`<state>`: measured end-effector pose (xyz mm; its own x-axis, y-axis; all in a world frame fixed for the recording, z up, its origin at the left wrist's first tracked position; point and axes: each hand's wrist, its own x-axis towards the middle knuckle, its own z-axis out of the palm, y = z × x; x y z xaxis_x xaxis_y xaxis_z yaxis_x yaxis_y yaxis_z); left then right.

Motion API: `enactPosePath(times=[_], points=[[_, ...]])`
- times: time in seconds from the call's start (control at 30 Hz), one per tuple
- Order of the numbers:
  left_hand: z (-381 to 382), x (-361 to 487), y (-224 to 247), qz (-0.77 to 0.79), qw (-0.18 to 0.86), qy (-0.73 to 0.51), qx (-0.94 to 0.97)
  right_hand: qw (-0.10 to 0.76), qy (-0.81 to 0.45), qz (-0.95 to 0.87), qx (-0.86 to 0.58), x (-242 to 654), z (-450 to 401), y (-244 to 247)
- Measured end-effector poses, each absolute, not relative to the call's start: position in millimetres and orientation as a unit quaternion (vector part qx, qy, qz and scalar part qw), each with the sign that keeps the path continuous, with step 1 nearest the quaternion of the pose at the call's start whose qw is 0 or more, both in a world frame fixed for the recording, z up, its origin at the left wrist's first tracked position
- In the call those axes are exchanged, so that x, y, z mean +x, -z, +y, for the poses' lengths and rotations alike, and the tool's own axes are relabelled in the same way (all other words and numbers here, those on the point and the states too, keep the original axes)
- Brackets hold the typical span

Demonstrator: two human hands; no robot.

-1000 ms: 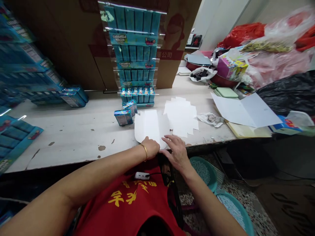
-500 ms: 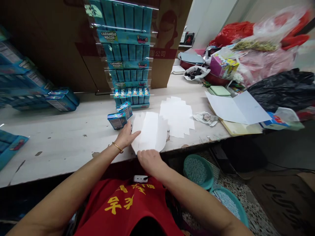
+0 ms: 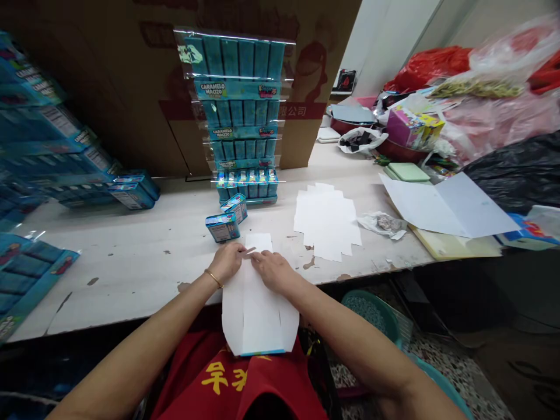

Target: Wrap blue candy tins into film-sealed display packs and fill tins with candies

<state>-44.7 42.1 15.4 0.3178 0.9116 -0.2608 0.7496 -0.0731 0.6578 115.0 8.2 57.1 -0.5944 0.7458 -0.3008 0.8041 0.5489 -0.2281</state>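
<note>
A creased white cardboard blank (image 3: 261, 309), its near end edged in blue, reaches from the table over my lap. My left hand (image 3: 228, 262) pinches a raised flap at its far end. On the right side of that same end, my right hand (image 3: 272, 270) presses with bent fingers, gripping the card near the fold. Two small blue candy boxes (image 3: 223, 227) stand on the table just beyond my left hand, one behind the other. Farther right lies another white blank (image 3: 326, 220) with stepped edges, flat on the table.
A tall stack of blue display trays (image 3: 245, 131) stands against a brown carton (image 3: 319, 87). More blue boxes (image 3: 56, 140) are piled at left. On the right are a folded white sheet (image 3: 450, 204), crumpled paper (image 3: 382, 224) and plastic bags (image 3: 520, 111). Green tubs (image 3: 371, 312) sit below the table edge.
The cardboard blank has come toward my body and now hangs over my lap. Both hands have gone to its far end, where my left hand has taken hold of a flap.
</note>
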Motion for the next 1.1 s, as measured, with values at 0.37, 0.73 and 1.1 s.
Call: enactPosePath(times=[0.37, 0.73, 1.1], points=[[63, -30, -17, 0.565, 0.415, -0.065, 0.71, -0.03, 0.285, 0.66, 0.694, 152, 28, -52], [67, -27, 1, 0.594, 0.56, -0.103, 0.569, 0.026, 0.33, 0.712, 0.619, 149, 47, -52], [57, -28, -22, 0.547, 0.612, -0.101, 0.562, 0.004, 0.328, 0.652, 0.683, 145, 40, -55]])
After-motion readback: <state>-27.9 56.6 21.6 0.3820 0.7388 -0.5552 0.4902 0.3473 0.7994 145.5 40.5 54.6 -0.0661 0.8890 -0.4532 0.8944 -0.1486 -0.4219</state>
